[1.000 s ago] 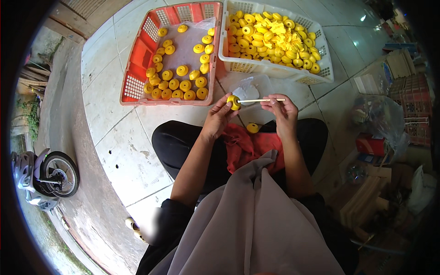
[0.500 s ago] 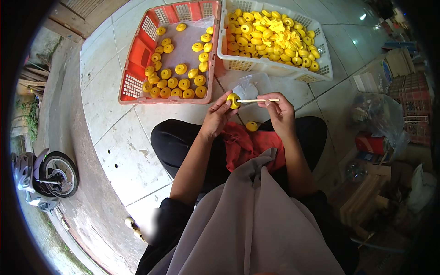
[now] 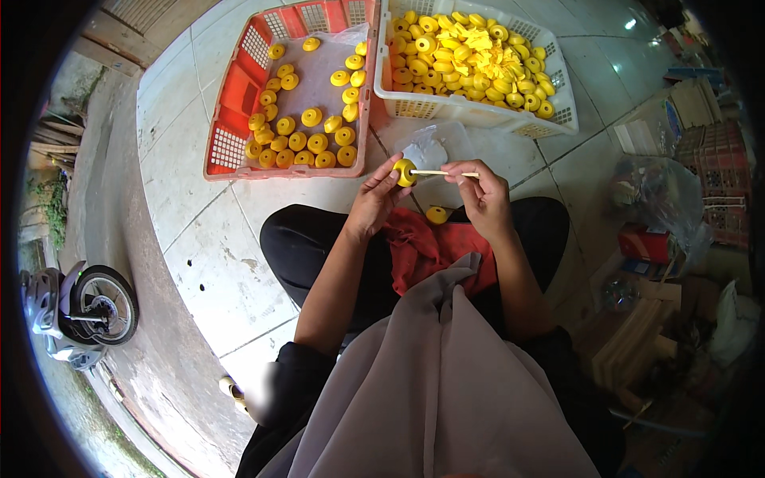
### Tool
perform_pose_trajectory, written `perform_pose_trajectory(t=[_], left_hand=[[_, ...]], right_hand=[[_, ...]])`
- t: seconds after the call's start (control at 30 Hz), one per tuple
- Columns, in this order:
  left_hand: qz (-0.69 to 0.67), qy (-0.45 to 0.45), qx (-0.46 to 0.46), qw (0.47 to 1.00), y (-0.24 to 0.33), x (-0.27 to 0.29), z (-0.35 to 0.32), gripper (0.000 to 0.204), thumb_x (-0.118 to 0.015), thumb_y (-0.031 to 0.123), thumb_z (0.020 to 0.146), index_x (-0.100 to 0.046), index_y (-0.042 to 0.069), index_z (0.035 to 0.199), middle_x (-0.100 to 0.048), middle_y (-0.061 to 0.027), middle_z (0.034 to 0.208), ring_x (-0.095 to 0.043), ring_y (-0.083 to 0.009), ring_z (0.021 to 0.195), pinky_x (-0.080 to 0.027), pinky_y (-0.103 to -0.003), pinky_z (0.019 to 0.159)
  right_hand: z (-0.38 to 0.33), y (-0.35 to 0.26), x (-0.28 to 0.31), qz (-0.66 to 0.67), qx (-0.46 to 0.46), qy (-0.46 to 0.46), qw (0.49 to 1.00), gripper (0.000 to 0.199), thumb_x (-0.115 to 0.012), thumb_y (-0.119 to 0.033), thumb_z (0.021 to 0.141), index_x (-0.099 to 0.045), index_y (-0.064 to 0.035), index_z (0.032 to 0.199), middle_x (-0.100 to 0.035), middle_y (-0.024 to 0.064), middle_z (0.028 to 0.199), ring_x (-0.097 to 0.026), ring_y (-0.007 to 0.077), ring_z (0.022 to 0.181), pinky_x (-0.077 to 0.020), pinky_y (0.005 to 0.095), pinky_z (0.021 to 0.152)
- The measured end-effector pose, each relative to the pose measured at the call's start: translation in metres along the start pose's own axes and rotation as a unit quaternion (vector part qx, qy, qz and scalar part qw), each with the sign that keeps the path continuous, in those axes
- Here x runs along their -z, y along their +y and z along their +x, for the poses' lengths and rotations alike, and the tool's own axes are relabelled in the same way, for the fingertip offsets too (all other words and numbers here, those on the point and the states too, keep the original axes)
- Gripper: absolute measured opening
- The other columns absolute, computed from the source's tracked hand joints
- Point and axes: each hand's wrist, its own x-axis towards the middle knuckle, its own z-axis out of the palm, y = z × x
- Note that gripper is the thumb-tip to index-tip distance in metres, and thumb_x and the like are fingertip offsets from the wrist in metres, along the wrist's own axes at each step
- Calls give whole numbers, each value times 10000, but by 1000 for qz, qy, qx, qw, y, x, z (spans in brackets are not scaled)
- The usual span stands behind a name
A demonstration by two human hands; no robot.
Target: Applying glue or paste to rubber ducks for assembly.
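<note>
Between the fingers of my left hand [image 3: 378, 199] is a round yellow piece, grooved like a yo-yo [image 3: 405, 172], with a hole in its face. My right hand [image 3: 483, 199] pinches a thin pale wooden stick [image 3: 446, 173] held level, its tip touching the middle of that face. Another yellow piece [image 3: 436, 214] rests on the red cloth [image 3: 414, 251] in my lap. Beyond my hands, a small clear plastic container [image 3: 454, 142] with something white in it sits on the floor.
A red crate [image 3: 215, 151] with several spaced yellow pieces stands ahead left. Beside it, a white crate [image 3: 510, 123] is heaped with more. At right are a clear plastic bag [image 3: 657, 199], a red box [image 3: 644, 243] and wooden boards [image 3: 637, 334]. A motorcycle [image 3: 100, 307] is far left.
My right hand has moved slightly left and the stick sits closer against the yellow piece. The whole view has shifted a little; my left hand keeps its hold.
</note>
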Motion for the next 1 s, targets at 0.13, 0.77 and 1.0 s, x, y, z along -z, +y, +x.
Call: perform_pose_trajectory(t=[0.13,0.77,1.0], left_hand=[[4,-7,1,1000,-1,2,0,384,-478,160,930,-438,79,1304,-537,-66,1188,-550,-178,1029,-465,-281,878],[-3,-18,8,1000,2,-1,-3,360,-473,166,937,-463,82,1287,-563,-54,1135,-570,-173,976,-471,-270,838],[1,-8,2,1000,0,1,-1,358,-479,160,931,-452,85,1281,-549,-51,1154,-561,-183,1005,-463,-279,854]], right_hand=[[-1,1,2,-20,-5,-31,999,128,-426,60,882,-524,63,965,-604,153,993,-604,174,913,-487,276,839],[-7,-2,-3,-33,-3,3,999,144,-485,0,900,-564,70,999,-635,116,909,-628,151,861,-495,245,784],[-4,3,-4,84,-19,91,992,109,-514,22,873,-579,63,950,-644,108,844,-637,134,795,-514,243,724]])
